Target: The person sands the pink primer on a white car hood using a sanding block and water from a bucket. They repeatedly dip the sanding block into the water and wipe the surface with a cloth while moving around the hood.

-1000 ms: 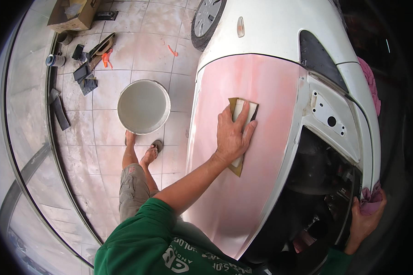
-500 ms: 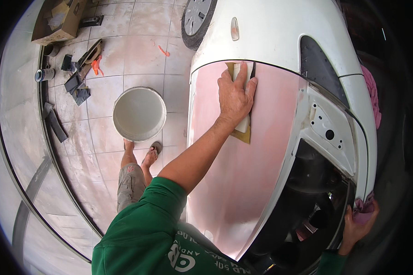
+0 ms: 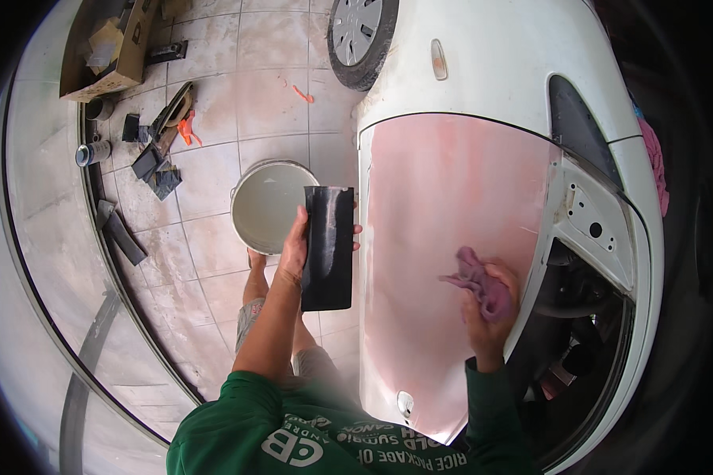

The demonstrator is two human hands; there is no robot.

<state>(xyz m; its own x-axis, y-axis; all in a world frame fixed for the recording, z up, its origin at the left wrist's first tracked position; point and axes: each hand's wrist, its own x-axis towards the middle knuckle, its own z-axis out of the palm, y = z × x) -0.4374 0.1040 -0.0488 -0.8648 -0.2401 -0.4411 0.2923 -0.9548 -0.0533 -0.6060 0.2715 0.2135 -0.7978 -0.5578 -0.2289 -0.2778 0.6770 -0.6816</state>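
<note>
The left hand (image 3: 295,249) grips a dark sheet of sandpaper (image 3: 328,247) by its edge, holding it upright above the white bucket (image 3: 265,204), just clear of the car. The right hand (image 3: 487,313) closes on a purple rag (image 3: 477,279), pressing it against the pink-primed fender (image 3: 444,198).
</note>
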